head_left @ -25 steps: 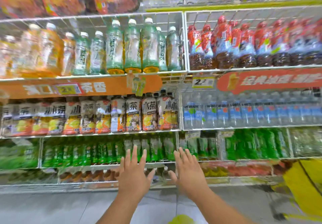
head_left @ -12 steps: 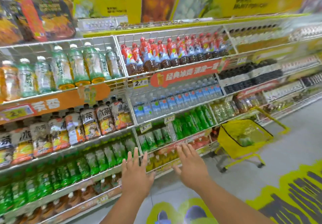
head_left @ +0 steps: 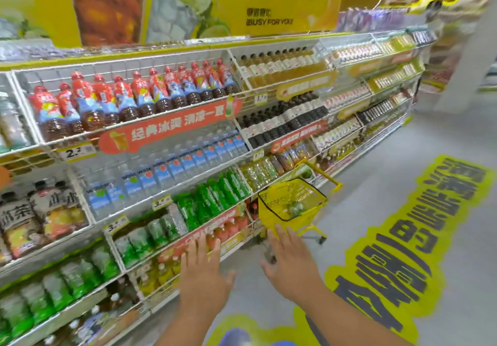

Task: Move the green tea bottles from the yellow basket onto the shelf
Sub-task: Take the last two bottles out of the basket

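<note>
A yellow basket (head_left: pixel 271 205) on wheels stands on the floor against the drinks shelf (head_left: pixel 166 192), ahead and to the right of me. Something green, likely a green tea bottle (head_left: pixel 294 207), lies blurred at its bottom. Green-labelled bottles (head_left: pixel 215 195) fill a shelf row just left of the basket. My left hand (head_left: pixel 201 273) is held out with fingers spread, nothing in it, in front of the lower shelves. My right hand (head_left: pixel 291 265), also spread and holding nothing, hovers just short of the basket's near rim.
Long white wire shelving runs from the left into the far right, packed with red-capped tea bottles (head_left: pixel 129 103), water bottles (head_left: pixel 172 168) and dark bottles (head_left: pixel 285 122). A big yellow floor sticker (head_left: pixel 403 238) covers the grey floor on the right. A white pillar (head_left: pixel 468 57) stands far right.
The view has swung right along the aisle, bringing the yellow basket closer and near centre. Both hands stay open and spread; the right one now reaches close to the basket.
</note>
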Demonstrator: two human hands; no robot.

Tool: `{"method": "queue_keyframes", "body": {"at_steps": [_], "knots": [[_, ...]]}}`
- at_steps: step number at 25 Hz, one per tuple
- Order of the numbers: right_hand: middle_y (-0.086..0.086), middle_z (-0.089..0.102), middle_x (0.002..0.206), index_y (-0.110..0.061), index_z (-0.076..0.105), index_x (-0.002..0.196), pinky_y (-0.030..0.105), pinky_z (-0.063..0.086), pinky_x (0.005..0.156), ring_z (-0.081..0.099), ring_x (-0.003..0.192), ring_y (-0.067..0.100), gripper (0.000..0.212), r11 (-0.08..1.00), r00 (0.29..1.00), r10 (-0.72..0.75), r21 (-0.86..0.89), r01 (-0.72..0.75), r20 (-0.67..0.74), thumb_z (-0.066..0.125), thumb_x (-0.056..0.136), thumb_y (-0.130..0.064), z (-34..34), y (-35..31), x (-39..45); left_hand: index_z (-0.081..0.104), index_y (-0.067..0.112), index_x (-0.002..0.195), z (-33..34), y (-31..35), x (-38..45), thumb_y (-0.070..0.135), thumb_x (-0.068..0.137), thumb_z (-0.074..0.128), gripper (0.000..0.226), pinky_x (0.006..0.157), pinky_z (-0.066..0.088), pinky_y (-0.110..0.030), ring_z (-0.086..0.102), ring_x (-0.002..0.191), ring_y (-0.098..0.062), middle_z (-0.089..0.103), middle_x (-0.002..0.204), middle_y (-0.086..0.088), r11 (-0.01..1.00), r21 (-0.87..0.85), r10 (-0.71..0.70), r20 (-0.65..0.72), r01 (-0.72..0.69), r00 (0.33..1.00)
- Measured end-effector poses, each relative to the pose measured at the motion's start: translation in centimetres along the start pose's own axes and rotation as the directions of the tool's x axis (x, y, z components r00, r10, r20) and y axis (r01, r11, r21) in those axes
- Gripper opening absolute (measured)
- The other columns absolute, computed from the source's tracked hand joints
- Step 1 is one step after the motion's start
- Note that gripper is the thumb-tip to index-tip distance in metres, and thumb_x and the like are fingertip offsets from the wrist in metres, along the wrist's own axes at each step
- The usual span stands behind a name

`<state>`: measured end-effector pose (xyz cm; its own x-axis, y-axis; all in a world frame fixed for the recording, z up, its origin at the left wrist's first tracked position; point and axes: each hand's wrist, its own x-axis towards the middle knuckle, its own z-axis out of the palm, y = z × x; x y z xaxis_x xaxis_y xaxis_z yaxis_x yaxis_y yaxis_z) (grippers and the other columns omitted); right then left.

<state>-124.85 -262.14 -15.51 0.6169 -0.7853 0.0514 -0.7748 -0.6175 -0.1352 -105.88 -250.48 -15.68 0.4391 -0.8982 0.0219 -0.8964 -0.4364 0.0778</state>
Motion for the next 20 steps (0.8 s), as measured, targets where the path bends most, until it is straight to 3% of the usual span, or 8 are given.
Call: {"method": "queue_keyframes", "body": {"at_steps": [3,5,7,9,12,16,20], "knots": [[0.015,0.053,0.149,-0.012,0.057,0.143,0.047,0.038,0.109,0.052,0.136,0.037,0.078,0.997,0.997,0.08,0.021,-0.079,-0.02,0.044,0.085,-0.062,-0.6,8.4,-1.7,0.064,0.017,0.139,1.9,8.6,1.9,0.066,0.075,0.05,0.081,0.113,0.029,-0.057,0.044,0.142,-0.045,0.045,0.156,-0.02,0.997,-0.035,0.068,0.015,-0.067,0.998],[0.016,0.053,0.149,-0.012,0.056,0.144,0.049,0.046,0.106,0.052,0.136,0.038,0.079,0.995,0.995,0.099,0.018,-0.099,0.009,0.043,0.085,-0.063,-1.3,13.5,-2.5,0.054,0.02,0.148,2.3,14.3,3.2,0.066,0.075,0.054,0.085,0.116,0.031,-0.059,0.034,0.148,-0.043,0.034,0.163,-0.016,0.993,-0.09,0.087,0.058,-0.081,0.995],[0.014,0.049,0.153,-0.014,0.052,0.147,0.05,0.049,0.106,0.049,0.139,0.037,0.079,0.992,0.992,0.127,0.014,-0.127,-0.001,0.044,0.087,-0.065,-2.2,18.0,-2.1,0.045,0.024,0.154,1.9,19.1,5.0,0.069,0.081,0.044,0.086,0.12,0.023,-0.056,0.029,0.151,-0.041,0.028,0.166,-0.014,0.989,-0.099,0.114,0.038,-0.11,0.993],[0.012,0.047,0.155,-0.016,0.049,0.15,0.05,0.048,0.107,0.047,0.141,0.036,0.079,0.982,0.982,0.186,0.025,-0.186,-0.025,0.044,0.089,-0.066,-3.6,22.4,0.1,0.045,0.026,0.154,1.3,22.9,8.5,0.072,0.083,0.034,0.085,0.12,0.018,-0.053,0.031,0.15,-0.04,0.03,0.165,-0.013,0.983,-0.087,0.157,-0.024,-0.159,0.987],[0.012,0.048,0.154,-0.015,0.05,0.149,0.051,0.046,0.109,0.047,0.14,0.038,0.077,0.968,0.966,0.25,0.032,-0.249,-0.063,0.042,0.091,-0.065,-5.1,28.4,5.0,0.045,0.025,0.154,1.0,27.7,16.3,0.072,0.087,0.035,0.082,0.12,0.025,-0.057,0.029,0.151,-0.041,0.03,0.165,-0.014,0.974,-0.093,0.2,-0.086,-0.208,0.976],[0.009,0.034,0.163,-0.017,0.037,0.156,0.05,0.034,0.118,0.032,0.149,0.036,0.082,0.946,0.942,0.324,0.005,-0.325,-0.091,0.029,0.093,-0.068,-5.9,34.1,11.3,0.019,0.029,0.163,1.8,33.4,27.0,0.071,0.095,0.036,0.081,0.125,0.005,-0.053,0.002,0.157,-0.036,0.002,0.172,-0.01,0.949,-0.119,0.284,-0.09,-0.293,0.955],[0.009,0.026,0.166,-0.019,0.03,0.159,0.05,0.028,0.121,0.024,0.152,0.036,0.083,0.921,0.915,0.387,-0.008,-0.39,-0.112,0.023,0.092,-0.068,-7.1,39.1,17.3,0.014,0.029,0.163,1.5,38.6,36.1,0.069,0.096,0.038,0.082,0.127,0.005,-0.053,-0.002,0.157,-0.036,-0.005,0.172,-0.009,0.918,-0.127,0.365,-0.097,-0.376,0.926]]}}
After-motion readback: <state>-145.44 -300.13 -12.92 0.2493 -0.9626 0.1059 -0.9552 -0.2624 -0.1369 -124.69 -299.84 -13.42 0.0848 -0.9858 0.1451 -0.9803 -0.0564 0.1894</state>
